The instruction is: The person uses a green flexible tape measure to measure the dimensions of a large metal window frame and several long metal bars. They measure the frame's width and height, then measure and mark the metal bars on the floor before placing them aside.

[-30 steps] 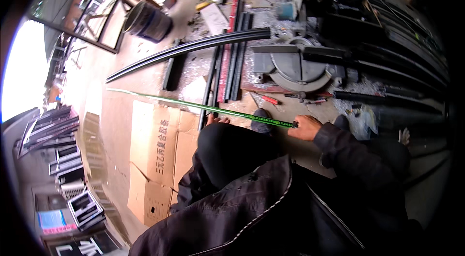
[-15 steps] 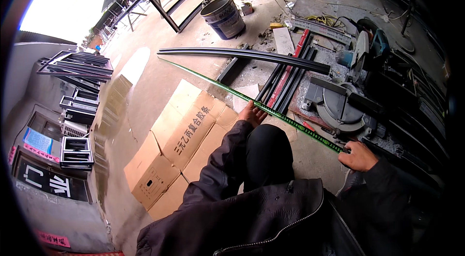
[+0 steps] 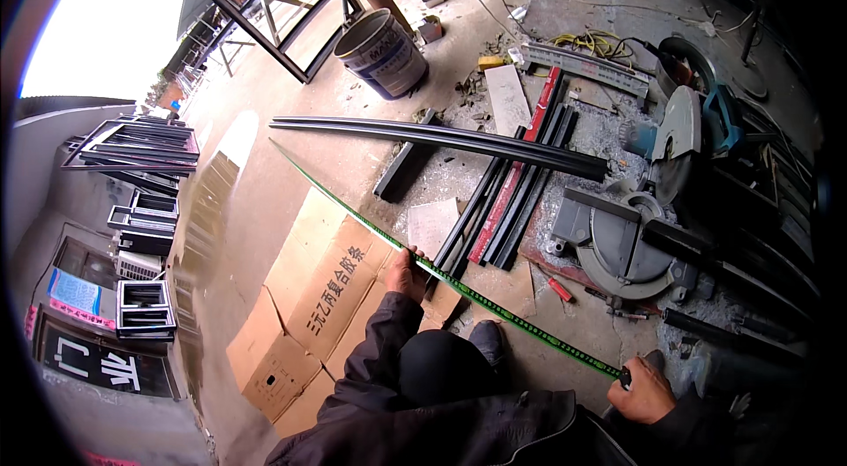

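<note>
Running beside flattened cardboard, a green measuring tape is clasped at one end by the right hand; the left hand, partly hidden, seemingly pinches it.

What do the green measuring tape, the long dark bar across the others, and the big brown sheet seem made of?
Green measuring tape: probably coated metal, perhaps plastic; a smooth, narrow band with printed marks.
Long dark bar: perhaps coated metal or plastic; smooth, with bright lines along its length.
Brown sheet: almost certainly matte cardboard, creased and printed.

Daylit concrete floor, pale wall
</note>
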The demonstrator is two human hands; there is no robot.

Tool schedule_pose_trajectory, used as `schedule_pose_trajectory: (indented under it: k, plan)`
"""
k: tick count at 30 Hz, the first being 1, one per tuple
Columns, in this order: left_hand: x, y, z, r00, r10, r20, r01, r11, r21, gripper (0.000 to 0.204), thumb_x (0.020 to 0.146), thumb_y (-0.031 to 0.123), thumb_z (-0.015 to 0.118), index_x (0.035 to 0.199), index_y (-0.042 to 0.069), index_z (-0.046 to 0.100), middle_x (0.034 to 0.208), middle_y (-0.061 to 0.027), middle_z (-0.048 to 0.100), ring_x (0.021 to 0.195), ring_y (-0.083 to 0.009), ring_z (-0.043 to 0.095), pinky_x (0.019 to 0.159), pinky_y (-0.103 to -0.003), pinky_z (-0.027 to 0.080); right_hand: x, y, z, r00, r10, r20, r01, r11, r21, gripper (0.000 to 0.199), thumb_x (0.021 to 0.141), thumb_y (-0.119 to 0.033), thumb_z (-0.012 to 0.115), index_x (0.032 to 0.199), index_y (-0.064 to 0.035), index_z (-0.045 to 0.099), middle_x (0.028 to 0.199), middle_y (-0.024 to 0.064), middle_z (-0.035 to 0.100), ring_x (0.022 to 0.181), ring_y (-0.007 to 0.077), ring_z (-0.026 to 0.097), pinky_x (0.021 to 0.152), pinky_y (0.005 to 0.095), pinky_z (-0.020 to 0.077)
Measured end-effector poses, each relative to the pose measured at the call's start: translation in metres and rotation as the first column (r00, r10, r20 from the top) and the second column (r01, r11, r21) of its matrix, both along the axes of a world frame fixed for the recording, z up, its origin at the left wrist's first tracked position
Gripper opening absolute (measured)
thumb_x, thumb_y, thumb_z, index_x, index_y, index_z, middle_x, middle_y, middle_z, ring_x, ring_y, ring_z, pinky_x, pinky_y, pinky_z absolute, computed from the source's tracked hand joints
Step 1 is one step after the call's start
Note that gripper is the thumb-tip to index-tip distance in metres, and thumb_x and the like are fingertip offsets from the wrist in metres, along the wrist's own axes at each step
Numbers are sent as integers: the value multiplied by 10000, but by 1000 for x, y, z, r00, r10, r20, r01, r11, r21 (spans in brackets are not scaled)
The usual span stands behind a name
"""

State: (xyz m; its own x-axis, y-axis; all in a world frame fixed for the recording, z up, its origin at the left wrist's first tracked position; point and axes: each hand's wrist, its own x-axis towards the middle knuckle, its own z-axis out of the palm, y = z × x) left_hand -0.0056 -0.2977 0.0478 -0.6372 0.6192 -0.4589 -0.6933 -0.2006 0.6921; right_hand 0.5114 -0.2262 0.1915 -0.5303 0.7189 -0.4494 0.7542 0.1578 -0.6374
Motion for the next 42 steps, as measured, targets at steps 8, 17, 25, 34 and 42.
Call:
schedule_pose_trajectory:
  k: [8,17,25,34,42]
  plan:
    - [22,20,21,993,59,-101,-63,997,-45,233,991,281,532,997,48,537,816,-82,589,732,-222,575,717,-372,503,-14,34,-37,998,42,-40,-47,992,-121,305,761,-169,607,963,49,535,940,266,593,919,421,571,805,461,465]
    - [52,-4,144,986,136,-97,-158,949,-274,266,995,308,530,1006,42,529,802,-78,593,714,-219,588,717,-378,521,-44,26,52,996,86,-19,-87,936,-340,319,792,-139,575,1065,22,550,1008,267,609,958,412,593,841,434,478]
    - [62,-35,298,987,157,-14,-153,931,-332,279,1014,330,481,980,60,546,809,-87,634,729,-233,634,722,-382,545,-122,28,210,971,237,-5,-226,919,-324,352,816,-159,579,1128,5,571,942,241,631,864,348,632,783,390,494]
    - [-10,-49,462,998,-6,62,25,951,-309,323,1042,352,393,1095,66,534,974,-110,696,842,-202,678,721,-309,527,-322,44,384,947,271,173,-195,911,-363,297,825,-269,602,1043,-75,659,767,151,662,743,249,658,709,344,502]
    - [-140,-74,545,985,-126,-116,94,964,-250,378,1046,357,375,1147,30,537,1078,-126,673,934,-211,654,811,-340,537,-474,37,433,940,336,-56,-335,884,-327,264,857,-259,604,985,-42,682,653,47,623,562,120,559,530,295,444]
